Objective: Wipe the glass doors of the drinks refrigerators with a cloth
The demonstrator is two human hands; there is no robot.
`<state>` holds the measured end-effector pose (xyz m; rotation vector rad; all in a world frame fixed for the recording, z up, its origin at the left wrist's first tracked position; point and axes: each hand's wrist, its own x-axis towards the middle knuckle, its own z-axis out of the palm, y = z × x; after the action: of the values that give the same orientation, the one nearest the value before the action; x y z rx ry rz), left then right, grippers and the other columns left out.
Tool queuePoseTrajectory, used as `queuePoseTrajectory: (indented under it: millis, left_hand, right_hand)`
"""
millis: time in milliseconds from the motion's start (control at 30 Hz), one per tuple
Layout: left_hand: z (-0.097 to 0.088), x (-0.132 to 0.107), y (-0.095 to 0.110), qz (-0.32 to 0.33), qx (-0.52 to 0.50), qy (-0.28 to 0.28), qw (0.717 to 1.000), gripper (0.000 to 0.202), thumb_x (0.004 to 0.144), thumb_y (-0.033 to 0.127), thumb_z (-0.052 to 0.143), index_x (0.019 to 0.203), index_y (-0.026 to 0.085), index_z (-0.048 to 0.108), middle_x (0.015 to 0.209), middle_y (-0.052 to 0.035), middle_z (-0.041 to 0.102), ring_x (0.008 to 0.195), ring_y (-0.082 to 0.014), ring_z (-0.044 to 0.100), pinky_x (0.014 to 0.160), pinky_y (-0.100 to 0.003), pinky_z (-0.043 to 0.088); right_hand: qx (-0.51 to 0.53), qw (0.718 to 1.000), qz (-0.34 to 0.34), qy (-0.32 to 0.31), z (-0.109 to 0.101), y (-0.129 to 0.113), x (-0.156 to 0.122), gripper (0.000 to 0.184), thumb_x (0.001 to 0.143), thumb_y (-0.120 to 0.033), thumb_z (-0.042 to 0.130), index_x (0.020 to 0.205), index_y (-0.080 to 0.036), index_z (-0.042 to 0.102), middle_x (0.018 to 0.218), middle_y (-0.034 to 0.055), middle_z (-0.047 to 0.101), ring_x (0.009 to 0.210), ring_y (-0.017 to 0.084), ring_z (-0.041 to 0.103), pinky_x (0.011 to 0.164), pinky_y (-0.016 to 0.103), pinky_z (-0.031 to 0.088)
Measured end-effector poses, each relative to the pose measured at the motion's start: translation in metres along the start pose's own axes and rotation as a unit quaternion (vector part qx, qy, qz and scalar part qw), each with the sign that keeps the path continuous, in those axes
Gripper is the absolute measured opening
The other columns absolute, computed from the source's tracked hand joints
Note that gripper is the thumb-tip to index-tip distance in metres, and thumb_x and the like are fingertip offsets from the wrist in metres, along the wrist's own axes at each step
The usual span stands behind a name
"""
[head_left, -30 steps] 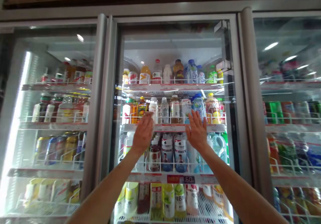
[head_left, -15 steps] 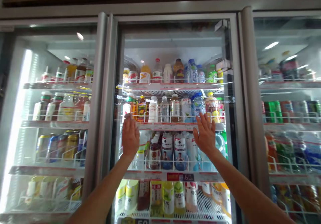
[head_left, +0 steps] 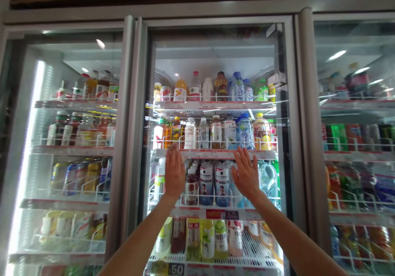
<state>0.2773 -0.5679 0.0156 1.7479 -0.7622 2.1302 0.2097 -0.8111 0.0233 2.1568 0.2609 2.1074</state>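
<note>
My left hand (head_left: 175, 172) is raised in front of the middle glass door (head_left: 212, 41), fingers stretched upward and close together, holding nothing. To its right, my right hand (head_left: 246, 173) is up as well, palm forward with the fingers spread and nothing in it. Whether either palm touches the glass, I cannot tell. Between the hands, behind the door, stand a dark red drink bottle (head_left: 191, 188) and blue bottles with white labels (head_left: 206, 184). A large clear bottle (head_left: 268, 180) shows just right of my right hand.
A left cooler door (head_left: 83, 53) and a right cooler door (head_left: 348, 78) flank the middle one, with metal door frames (head_left: 126, 123) between. Wire-fronted shelves (head_left: 216, 155) carry rows of bottles. Cans (head_left: 92, 175) sit behind the left door.
Both hands have moved inward, nearer each other; the left shifted right and the right slightly left. The view has shifted slightly.
</note>
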Motion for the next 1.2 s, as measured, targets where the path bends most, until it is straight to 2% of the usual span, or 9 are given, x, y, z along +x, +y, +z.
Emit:
queuePoseTrajectory:
  millis: [133, 267, 333, 500, 700, 833, 900, 1067, 1200]
  left_hand:
    - [0.002, -0.006, 0.014, 0.181, -0.074, -0.111, 0.974, 0.058, 0.089, 0.009, 0.037, 0.144, 0.021, 0.022, 0.146, -0.0077, 0.034, 0.139, -0.0201, 0.021, 0.11, -0.04, 0.037]
    - [0.005, 0.009, 0.005, 0.016, -0.02, -0.012, 1.0, 0.06, 0.09, 0.013, 0.038, 0.145, 0.019, 0.015, 0.15, -0.0104, 0.023, 0.14, -0.0226, 0.014, 0.113, -0.048, 0.029]
    - [0.009, 0.012, 0.013, -0.007, -0.008, 0.005, 1.0, 0.061, 0.09, 0.012, 0.038, 0.146, 0.018, 0.014, 0.151, -0.0115, 0.019, 0.14, -0.0243, 0.011, 0.112, -0.051, 0.029]
    - [0.015, -0.003, 0.04, 0.193, -0.074, -0.098, 0.973, 0.057, 0.088, 0.009, 0.041, 0.142, 0.017, 0.026, 0.144, -0.0084, 0.037, 0.139, -0.022, 0.021, 0.109, -0.041, 0.038]
    - [0.005, 0.01, 0.011, -0.039, -0.004, 0.019, 0.999, 0.061, 0.09, 0.013, 0.04, 0.145, 0.018, 0.015, 0.151, -0.0115, 0.017, 0.14, -0.0238, 0.01, 0.113, -0.05, 0.027]
    - [0.01, 0.004, 0.039, 0.157, -0.057, -0.058, 0.984, 0.06, 0.089, 0.009, 0.039, 0.144, 0.018, 0.02, 0.148, -0.009, 0.027, 0.139, -0.0213, 0.017, 0.11, -0.041, 0.036]
    - [0.01, 0.0, 0.042, 0.198, -0.064, -0.081, 0.975, 0.059, 0.088, 0.008, 0.039, 0.144, 0.018, 0.022, 0.146, -0.008, 0.032, 0.139, -0.0205, 0.02, 0.109, -0.039, 0.039]
    - [0.009, 0.005, 0.028, -0.001, -0.008, 0.003, 1.0, 0.064, 0.088, 0.01, 0.042, 0.145, 0.017, 0.016, 0.15, -0.0128, 0.021, 0.14, -0.0247, 0.012, 0.111, -0.051, 0.032]
    - [0.012, -0.003, 0.04, 0.184, -0.061, -0.087, 0.977, 0.06, 0.087, 0.005, 0.037, 0.143, 0.018, 0.023, 0.148, -0.0099, 0.028, 0.139, -0.0207, 0.017, 0.109, -0.041, 0.038]
  right_hand:
    - [0.008, 1.0, -0.023, 0.002, -0.005, 0.0, -0.001, 0.059, 0.089, -0.024, 0.039, 0.144, -0.018, 0.02, 0.143, 0.0106, 0.038, 0.14, 0.019, 0.02, 0.114, 0.046, 0.011]
    - [-0.007, 1.0, -0.01, 0.014, -0.008, 0.011, -0.006, 0.06, 0.089, -0.024, 0.04, 0.145, -0.019, 0.018, 0.145, 0.0105, 0.035, 0.14, 0.019, 0.02, 0.114, 0.047, 0.011]
    - [-0.015, 1.0, -0.004, 0.014, -0.009, 0.014, -0.009, 0.061, 0.089, -0.024, 0.039, 0.145, -0.019, 0.017, 0.145, 0.0105, 0.035, 0.14, 0.019, 0.021, 0.114, 0.046, 0.012]
    - [-0.007, 1.0, -0.016, -0.004, -0.008, 0.01, -0.01, 0.061, 0.089, -0.023, 0.039, 0.145, -0.019, 0.017, 0.144, 0.0108, 0.036, 0.139, 0.019, 0.022, 0.113, 0.046, 0.013]
    - [-0.014, 1.0, 0.017, -0.002, -0.009, 0.021, -0.013, 0.058, 0.089, -0.024, 0.04, 0.144, -0.019, 0.022, 0.145, 0.0105, 0.034, 0.139, 0.02, 0.023, 0.113, 0.047, 0.013]
    - [0.002, 1.0, -0.006, -0.011, -0.007, 0.007, -0.012, 0.058, 0.089, -0.023, 0.038, 0.144, -0.019, 0.022, 0.144, 0.0107, 0.037, 0.139, 0.019, 0.023, 0.113, 0.047, 0.013]
    - [0.004, 1.0, -0.012, -0.013, -0.006, 0.005, -0.012, 0.057, 0.089, -0.023, 0.037, 0.144, -0.019, 0.022, 0.143, 0.0103, 0.038, 0.139, 0.019, 0.023, 0.113, 0.046, 0.014]
    - [-0.009, 1.0, 0.012, -0.011, -0.007, 0.015, -0.017, 0.056, 0.089, -0.023, 0.039, 0.143, -0.017, 0.025, 0.145, 0.0113, 0.035, 0.139, 0.02, 0.021, 0.113, 0.047, 0.014]
    - [0.0, 0.999, -0.002, -0.033, -0.005, 0.011, -0.02, 0.055, 0.089, -0.023, 0.039, 0.142, -0.016, 0.027, 0.144, 0.0113, 0.036, 0.14, 0.02, 0.02, 0.114, 0.046, 0.015]
